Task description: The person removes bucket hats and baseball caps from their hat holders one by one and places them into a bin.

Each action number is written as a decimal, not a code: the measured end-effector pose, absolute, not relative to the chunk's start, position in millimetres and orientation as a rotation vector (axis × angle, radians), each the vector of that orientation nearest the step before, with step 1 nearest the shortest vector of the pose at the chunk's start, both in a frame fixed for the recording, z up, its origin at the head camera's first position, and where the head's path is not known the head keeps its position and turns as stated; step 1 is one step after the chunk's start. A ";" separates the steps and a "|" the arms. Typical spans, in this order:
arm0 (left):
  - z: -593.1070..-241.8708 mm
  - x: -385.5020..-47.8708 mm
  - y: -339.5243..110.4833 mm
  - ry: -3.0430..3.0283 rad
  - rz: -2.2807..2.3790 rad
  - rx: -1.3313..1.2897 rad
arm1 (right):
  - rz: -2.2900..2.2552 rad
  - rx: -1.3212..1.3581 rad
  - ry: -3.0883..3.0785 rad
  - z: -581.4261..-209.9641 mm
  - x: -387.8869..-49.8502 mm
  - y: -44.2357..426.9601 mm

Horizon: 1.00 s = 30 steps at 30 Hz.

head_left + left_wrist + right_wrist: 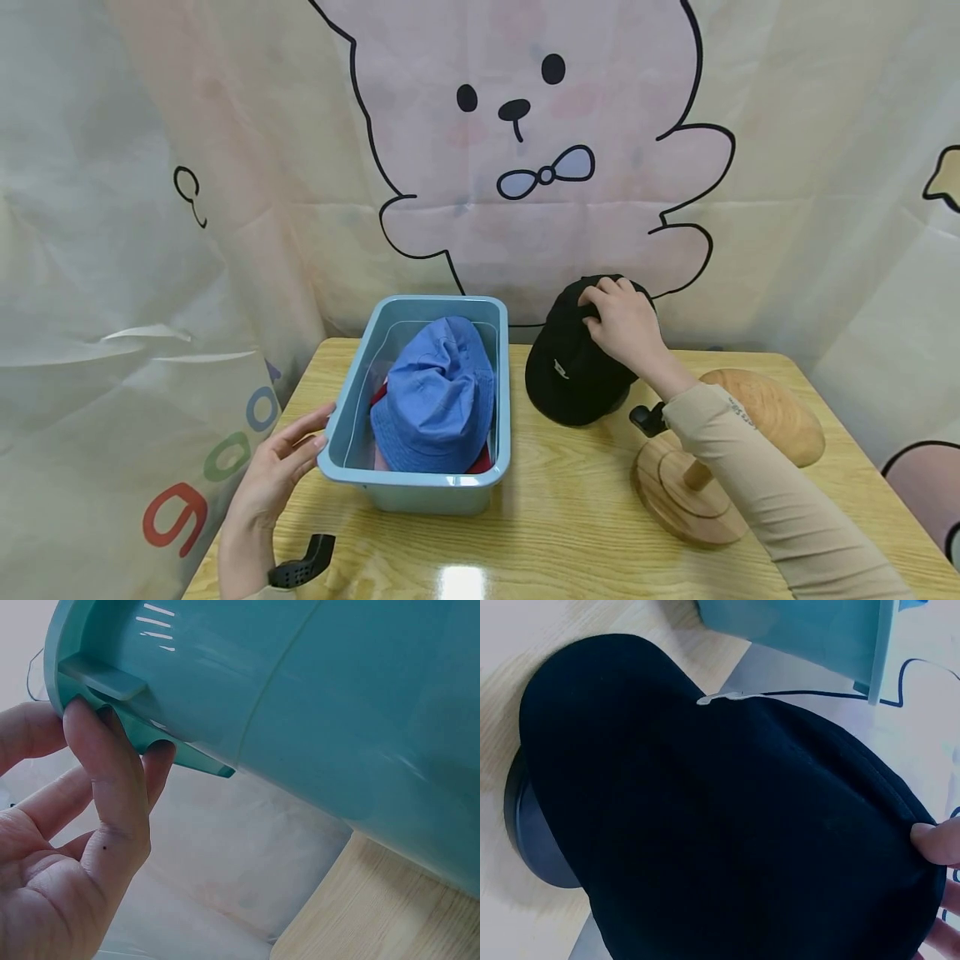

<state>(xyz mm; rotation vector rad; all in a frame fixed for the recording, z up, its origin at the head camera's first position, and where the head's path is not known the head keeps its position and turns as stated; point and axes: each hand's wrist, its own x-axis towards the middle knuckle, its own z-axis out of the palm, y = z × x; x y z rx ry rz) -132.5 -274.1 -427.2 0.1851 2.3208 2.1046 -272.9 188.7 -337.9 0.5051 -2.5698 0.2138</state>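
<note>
A black cap (573, 358) with a small white mark hangs over a stand, whose dark round base (544, 840) shows below the brim in the right wrist view. My right hand (622, 321) pinches the cap's top, thumb on the near side, fingers behind. My left hand (273, 475) holds the left rim of a light blue plastic bin (416, 481), fingertips curled under the lip in the left wrist view. Inside the bin a blue bucket hat (438, 396) lies on top, with a bit of red fabric (480, 461) beneath it.
A wooden stand (693, 508) with a rounded head (776, 417) is at the right, partly behind my right forearm. All of this stands on a light wooden table (570, 525). A printed cloth (360, 275) with a cartoon bear hangs behind.
</note>
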 end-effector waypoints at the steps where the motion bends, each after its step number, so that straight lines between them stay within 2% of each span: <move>1: -427.2 -132.6 -274.0 2.324 2.103 0.179 | 0.230 0.503 -2.568 -337.7 -273.2 189.3; 30: -428.0 -132.6 -274.3 2.317 2.103 0.145 | 0.626 0.330 -2.321 -329.0 -280.6 196.5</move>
